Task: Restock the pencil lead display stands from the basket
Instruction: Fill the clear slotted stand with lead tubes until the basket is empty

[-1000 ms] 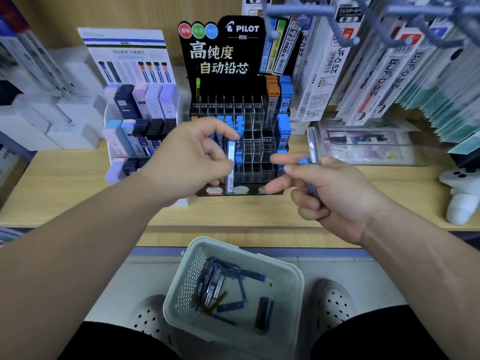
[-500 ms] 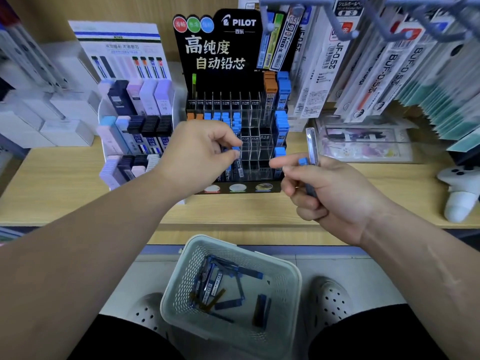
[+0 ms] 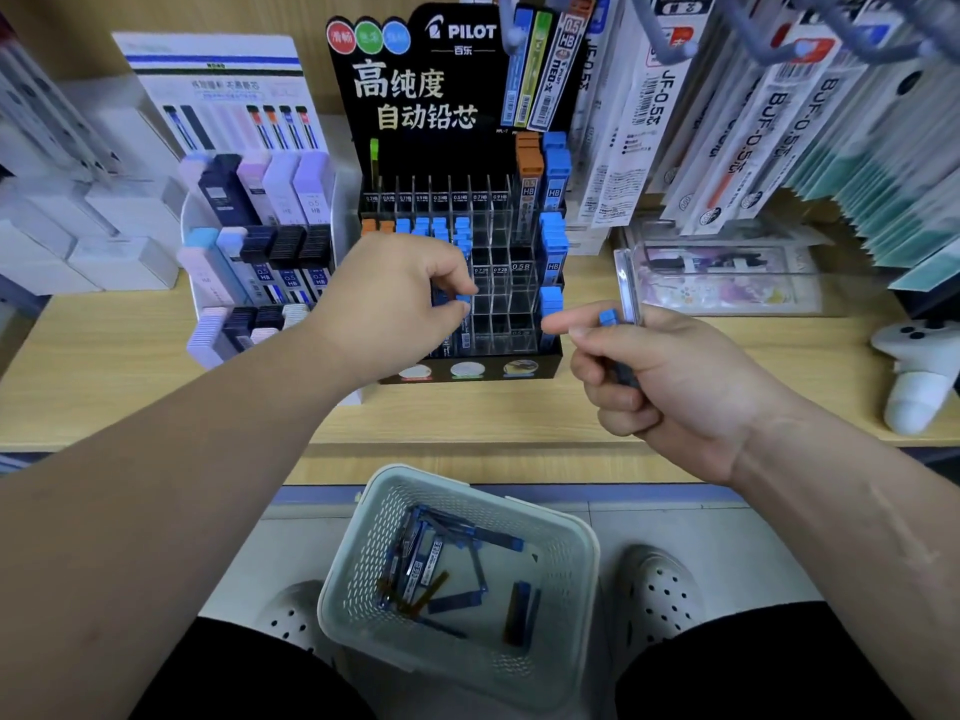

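Head view: a blue-capped lead case point(image 3: 464, 299) is pinched at its cap between the thumb and forefinger of the left hand point(image 3: 395, 298), whose other fingers are curled in. The case is held at the front rows of the black display stand point(image 3: 441, 158), which is set at 12 o'clock on the shelf. How deep the case sits in its slot cannot be told, since the hand hides it.

The step in hand is judged to be the seating of this case. The next move calls for the cap to be let go once the case is upright in its slot. A further case can then be passed across from the right hand point(image 3: 675, 376) at 3 o'clock. Its fingers are curled round a few spare cases point(image 3: 609, 318), one blue-capped and one clear, with the forefinger stretched toward the stand.

In the stand, the compartments at 9 o'clock are filled with blue and orange caps. The middle ones are seen clear through. The column at 3 o'clock is stocked with blue caps, and orange ones stand at the back.

At 6 o'clock, between the feet, the basket point(image 3: 589, 553) is seen with loose cases point(image 3: 415, 558) lying crosswise in it, mostly blue. Much restocking is judged to be left.

A white stand point(image 3: 195, 220) at 10 o'clock is filled with pastel and dark cases.
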Tool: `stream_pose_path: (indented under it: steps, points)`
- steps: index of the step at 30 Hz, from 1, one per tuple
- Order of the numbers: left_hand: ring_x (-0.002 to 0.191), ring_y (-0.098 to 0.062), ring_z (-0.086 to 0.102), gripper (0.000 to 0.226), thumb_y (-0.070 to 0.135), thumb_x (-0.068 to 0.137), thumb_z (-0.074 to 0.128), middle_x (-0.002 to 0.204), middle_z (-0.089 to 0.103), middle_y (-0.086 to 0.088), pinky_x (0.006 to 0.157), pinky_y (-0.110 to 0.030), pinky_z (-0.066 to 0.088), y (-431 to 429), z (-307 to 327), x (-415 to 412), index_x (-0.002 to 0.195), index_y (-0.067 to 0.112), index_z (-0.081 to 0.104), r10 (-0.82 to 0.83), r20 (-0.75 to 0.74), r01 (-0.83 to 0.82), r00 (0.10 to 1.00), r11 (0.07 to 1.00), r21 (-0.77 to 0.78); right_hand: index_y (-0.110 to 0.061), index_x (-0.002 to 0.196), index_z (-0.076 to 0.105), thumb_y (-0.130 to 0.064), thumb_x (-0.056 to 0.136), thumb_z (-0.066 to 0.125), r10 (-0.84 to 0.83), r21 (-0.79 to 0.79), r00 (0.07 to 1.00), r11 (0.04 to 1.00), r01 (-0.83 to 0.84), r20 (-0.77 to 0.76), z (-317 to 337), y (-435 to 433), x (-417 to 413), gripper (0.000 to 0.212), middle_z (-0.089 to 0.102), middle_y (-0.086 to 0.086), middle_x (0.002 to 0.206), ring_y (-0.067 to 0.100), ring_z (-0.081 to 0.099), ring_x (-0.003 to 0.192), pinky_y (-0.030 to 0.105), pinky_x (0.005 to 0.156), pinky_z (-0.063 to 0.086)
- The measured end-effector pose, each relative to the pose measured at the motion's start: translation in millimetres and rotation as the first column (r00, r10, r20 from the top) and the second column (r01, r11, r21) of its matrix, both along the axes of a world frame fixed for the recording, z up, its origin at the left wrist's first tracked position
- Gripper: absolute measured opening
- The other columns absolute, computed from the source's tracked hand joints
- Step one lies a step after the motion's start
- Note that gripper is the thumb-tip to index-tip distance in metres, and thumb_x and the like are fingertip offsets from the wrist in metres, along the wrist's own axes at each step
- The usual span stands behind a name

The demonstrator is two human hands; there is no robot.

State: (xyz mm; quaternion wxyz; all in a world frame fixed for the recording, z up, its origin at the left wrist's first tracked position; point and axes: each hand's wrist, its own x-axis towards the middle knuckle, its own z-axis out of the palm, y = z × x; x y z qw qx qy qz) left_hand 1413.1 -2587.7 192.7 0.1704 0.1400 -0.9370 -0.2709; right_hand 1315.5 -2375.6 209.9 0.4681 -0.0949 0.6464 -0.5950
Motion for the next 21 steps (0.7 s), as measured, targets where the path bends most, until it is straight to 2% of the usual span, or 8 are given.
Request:
stream_pose_path:
  steps: [3,5,10,13,15,17,19,21]
  points:
    - [0.076,-0.005,0.061,0.009,0.008,0.076,0.079,0.076,0.065,0.014,0.073,-0.033,0.055,-1,-5,-2,0.080,0.016,0.077,-0.039,-0.004,0.038,0.999,0.991,-0.128,-0.011,0.114,0.071,-0.011,0.100,0.056,0.000,-0.005,1.000,1.000,0.000,-0.001,0,1,0,0.021,0.046,0.002,0.065,0.011,0.026,0.051,0.020,0.042,0.017]
    - [0.082,-0.014,0.062,0.009,0.009,0.074,0.080,0.084,0.064,0.008,0.071,-0.041,0.055,0,-8,-3,0.076,0.017,0.077,-0.050,0.032,0.055,0.998,0.981,-0.188,-0.011,0.113,0.072,-0.011,0.100,0.056,0.005,-0.009,1.000,1.000,-0.005,-0.002,0,2,0,0.020,0.046,0.002,0.065,0.011,0.026,0.050,0.020,0.042,0.017]
    - [0.080,-0.013,0.052,0.011,0.013,0.078,0.077,0.082,0.050,0.012,0.067,-0.031,0.045,5,-8,-7,0.087,0.020,0.075,-0.007,0.113,0.036,0.994,0.964,-0.262,-0.006,0.112,0.072,0.001,0.095,0.055,0.011,-0.037,0.999,0.999,-0.010,0.038,0,-1,2,0.025,0.045,0.003,0.067,0.011,0.032,0.051,0.020,0.043,0.021]
    - [0.082,-0.016,0.057,0.011,0.018,0.080,0.076,0.079,0.054,0.012,0.069,-0.033,0.048,7,-3,-5,0.090,0.022,0.073,-0.006,0.111,0.034,0.994,0.967,-0.254,-0.001,0.114,0.071,0.007,0.093,0.051,0.059,-0.072,0.992,0.996,-0.052,0.107,2,-2,4,0.030,0.047,0.003,0.066,0.011,0.038,0.054,0.021,0.045,0.025]
    - [0.075,-0.008,0.057,0.003,0.022,0.084,0.074,0.072,0.059,0.012,0.068,-0.032,0.051,13,6,-3,0.086,0.023,0.073,-0.003,0.038,0.009,0.999,0.987,-0.159,0.001,0.117,0.070,0.008,0.094,0.050,0.107,-0.107,0.985,0.990,-0.093,0.136,3,-3,6,0.032,0.050,0.003,0.067,0.011,0.041,0.054,0.020,0.046,0.027]
    - [0.062,0.003,0.055,0.006,0.022,0.088,0.072,0.064,0.063,0.013,0.062,-0.019,0.045,26,19,-1,0.083,0.021,0.075,0.009,-0.020,-0.007,1.000,0.993,0.119,0.002,0.119,0.068,0.007,0.094,0.049,0.143,-0.131,0.979,0.984,-0.124,0.148,4,-5,8,0.032,0.051,0.003,0.068,0.011,0.041,0.055,0.020,0.045,0.029]
    - [0.061,0.004,0.059,0.008,0.018,0.089,0.072,0.069,0.070,0.008,0.062,-0.016,0.048,42,30,3,0.083,0.015,0.077,-0.030,-0.027,0.039,0.999,0.888,0.457,0.002,0.114,0.068,0.007,0.094,0.048,0.172,-0.140,0.975,0.978,-0.152,0.142,5,-8,11,0.028,0.051,0.004,0.070,0.011,0.041,0.056,0.020,0.045,0.029]
    - [0.064,-0.009,0.065,0.005,0.011,0.086,0.075,0.075,0.073,-0.010,0.067,-0.027,0.053,53,33,5,0.082,0.008,0.077,-0.074,-0.041,0.083,0.996,0.772,0.630,-0.005,0.097,0.065,0.008,0.094,0.048,0.197,-0.142,0.974,0.973,-0.181,0.109,5,-9,15,0.021,0.050,0.005,0.071,0.012,0.041,0.057,0.020,0.047,0.027]
